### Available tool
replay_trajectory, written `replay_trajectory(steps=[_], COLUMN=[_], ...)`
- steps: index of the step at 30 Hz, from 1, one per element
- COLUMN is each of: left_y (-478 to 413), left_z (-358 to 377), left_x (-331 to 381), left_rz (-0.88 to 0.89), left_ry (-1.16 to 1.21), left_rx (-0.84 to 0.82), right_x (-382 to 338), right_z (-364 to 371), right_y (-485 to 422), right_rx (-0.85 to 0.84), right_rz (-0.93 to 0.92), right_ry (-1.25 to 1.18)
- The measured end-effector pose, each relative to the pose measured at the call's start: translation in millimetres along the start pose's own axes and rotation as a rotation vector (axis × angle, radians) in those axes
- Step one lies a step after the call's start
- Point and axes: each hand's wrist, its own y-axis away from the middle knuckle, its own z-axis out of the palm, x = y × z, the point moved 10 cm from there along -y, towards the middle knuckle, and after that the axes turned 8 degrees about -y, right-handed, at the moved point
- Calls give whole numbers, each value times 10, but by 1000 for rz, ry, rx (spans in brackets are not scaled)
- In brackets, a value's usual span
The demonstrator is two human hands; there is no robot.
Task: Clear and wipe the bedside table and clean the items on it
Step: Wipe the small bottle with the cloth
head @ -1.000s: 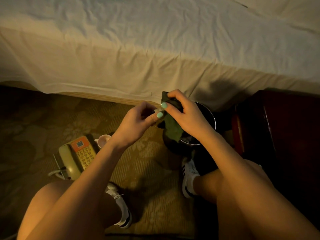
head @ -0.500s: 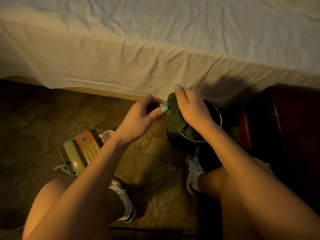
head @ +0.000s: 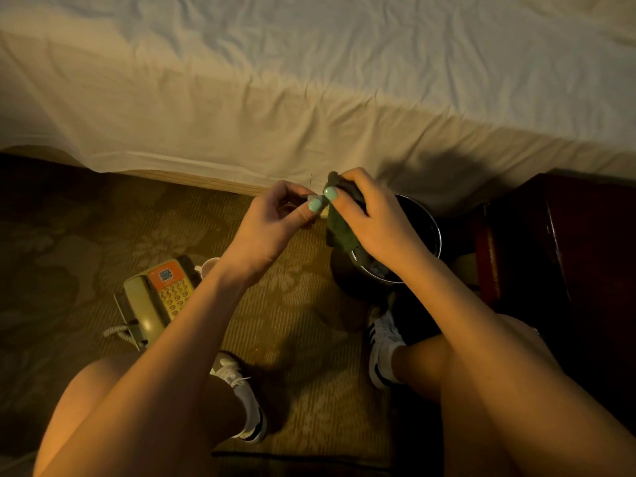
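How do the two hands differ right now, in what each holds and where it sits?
The right hand is wrapped around a dark green cloth, above the dark bin. The left hand pinches a small pale item, too hidden to identify, over the carpet, not the bin. The cloth hangs below the right hand; little shows beyond the left. Both meet at the thumbs.

Dark green cloth [head: 340, 228] — crumpled, held.

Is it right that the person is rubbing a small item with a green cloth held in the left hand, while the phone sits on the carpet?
Not quite: the head view shows the green cloth in the right hand; the left hand pinches the small item. The phone is on the carpet.
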Motion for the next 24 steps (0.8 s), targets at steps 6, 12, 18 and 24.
replay_trajectory(steps=[6, 12, 18, 24], left_y=[53, -3, -2, 4], left_z=[99, 16, 23, 33], left_x=[46, -73, -172, -176], left_rz=[45, -23, -98, -111], left_ry=[-51, 153, 379, 462], left_rx=[-16, 12, 13, -33], right_x=[275, 267, 336, 319], right_z=[-97, -64, 76, 80], right_y=[-73, -5, 65, 55], right_rx=[141, 123, 69, 36], right_rz=[260, 243, 340, 363], right_ry=[-293, -544, -836, -983])
